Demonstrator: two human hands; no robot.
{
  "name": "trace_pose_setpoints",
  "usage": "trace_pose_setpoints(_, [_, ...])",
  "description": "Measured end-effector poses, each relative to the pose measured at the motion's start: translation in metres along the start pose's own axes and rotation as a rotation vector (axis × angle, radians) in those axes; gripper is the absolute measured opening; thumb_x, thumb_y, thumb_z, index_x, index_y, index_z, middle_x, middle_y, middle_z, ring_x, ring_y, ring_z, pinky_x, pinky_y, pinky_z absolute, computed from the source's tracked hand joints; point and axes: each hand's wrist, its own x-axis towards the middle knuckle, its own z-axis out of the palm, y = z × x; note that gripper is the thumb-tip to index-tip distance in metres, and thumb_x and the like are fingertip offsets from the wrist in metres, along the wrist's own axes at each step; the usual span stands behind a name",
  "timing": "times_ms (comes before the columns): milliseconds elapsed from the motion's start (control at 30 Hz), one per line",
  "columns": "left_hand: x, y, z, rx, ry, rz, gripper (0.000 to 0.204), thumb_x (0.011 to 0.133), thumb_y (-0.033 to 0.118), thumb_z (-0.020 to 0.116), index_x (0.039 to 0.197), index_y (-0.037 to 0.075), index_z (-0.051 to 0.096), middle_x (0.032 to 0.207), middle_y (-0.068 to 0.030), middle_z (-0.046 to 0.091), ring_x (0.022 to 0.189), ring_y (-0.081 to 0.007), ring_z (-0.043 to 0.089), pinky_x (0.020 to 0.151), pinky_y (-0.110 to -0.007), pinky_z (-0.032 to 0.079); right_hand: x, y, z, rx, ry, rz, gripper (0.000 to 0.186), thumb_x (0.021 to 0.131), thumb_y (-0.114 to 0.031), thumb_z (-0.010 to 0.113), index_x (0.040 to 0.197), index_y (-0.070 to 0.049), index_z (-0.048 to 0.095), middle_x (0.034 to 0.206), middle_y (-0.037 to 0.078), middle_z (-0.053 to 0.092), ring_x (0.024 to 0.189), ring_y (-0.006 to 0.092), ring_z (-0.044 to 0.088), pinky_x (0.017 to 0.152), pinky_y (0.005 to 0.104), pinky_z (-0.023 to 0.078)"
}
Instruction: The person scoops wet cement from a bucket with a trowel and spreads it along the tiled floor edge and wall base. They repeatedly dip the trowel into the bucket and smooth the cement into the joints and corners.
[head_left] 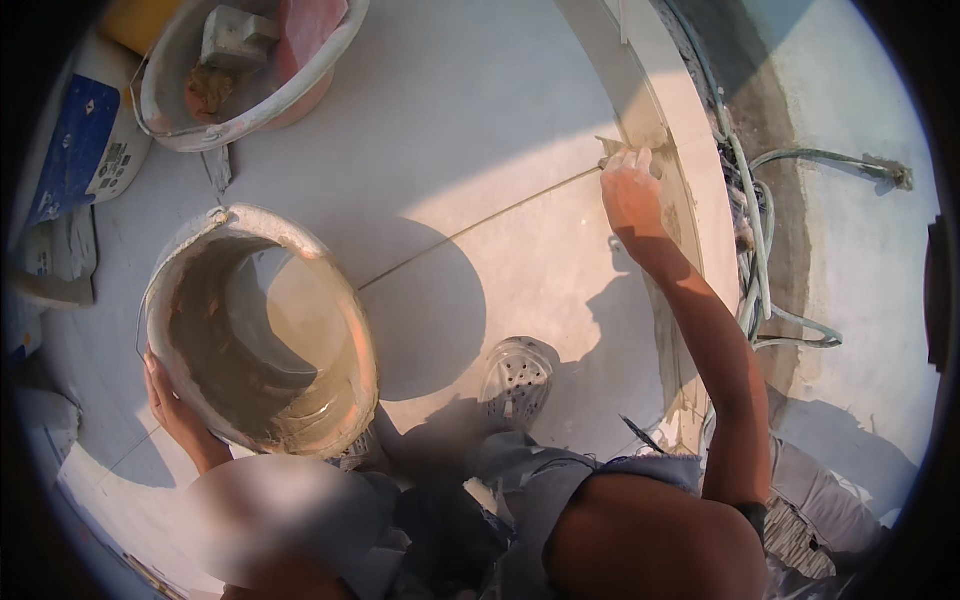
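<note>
My left hand (175, 408) lies against the outer wall of a mortar-crusted bucket (362, 340), its fingers stretched along the side near the thin wire handle (140, 318); the thumb is hidden. Cloudy water and wet grey-brown residue sit inside the bucket. Far to the right, my right hand (632, 195) is closed low over the pale tiled floor (540, 240), where a thin dark joint (470, 227) meets a strip along the edge. A small drab corner shows at its fingertips; what the fingers hold is not clear.
A second bucket (300, 90) at the far left holds a grey block (238, 38) and a reddish piece (312, 35). Beside it stands a blue-and-white bag (75, 150). Loose cables (750, 210) run beyond the right edge strip. My shoe (518, 375) is near the middle.
</note>
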Motion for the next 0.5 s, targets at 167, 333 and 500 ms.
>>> trace_pose_setpoints(167, [0.000, 0.001, 0.003, 0.004, 0.015, 0.001, 0.052, 0.112, 0.037, 0.047, 0.146, -0.001, 0.057, 0.135, -0.0104, 0.062, 0.123, -0.0208, 0.060, 0.105, -0.035, 0.048, 0.014, 0.008, -0.007, 0.216, 0.057, 0.068, 0.025, 0.094, -0.008, 0.058, 0.114, 0.004, 0.067, 0.107, 0.021, 0.071, 0.112, 0.0395, 0.062, 0.097, 0.0444, 0.053])
trace_pose_setpoints(333, [0.002, -0.002, 0.010, 0.005, -0.011, 0.010, 0.050, 0.112, 0.037, 0.048, 0.144, 0.000, 0.058, 0.132, -0.0102, 0.065, 0.119, -0.0205, 0.062, 0.103, -0.035, 0.050, -0.019, 0.022, 0.032, 0.356, 0.172, 0.152, 0.032, 0.096, -0.014, 0.058, 0.120, 0.005, 0.066, 0.107, 0.024, 0.071, 0.104, 0.0458, 0.062, 0.098, 0.0496, 0.048])
trace_pose_setpoints(500, [-0.003, 0.004, 0.007, 0.000, 0.026, 0.014, 0.049, 0.112, 0.037, 0.047, 0.144, 0.001, 0.059, 0.131, -0.0100, 0.065, 0.119, -0.0200, 0.062, 0.103, -0.034, 0.050, -0.019, 0.011, 0.001, 0.525, 0.132, 0.307, 0.030, 0.097, -0.017, 0.059, 0.114, 0.006, 0.068, 0.101, 0.027, 0.071, 0.099, 0.0476, 0.064, 0.090, 0.0551, 0.051])
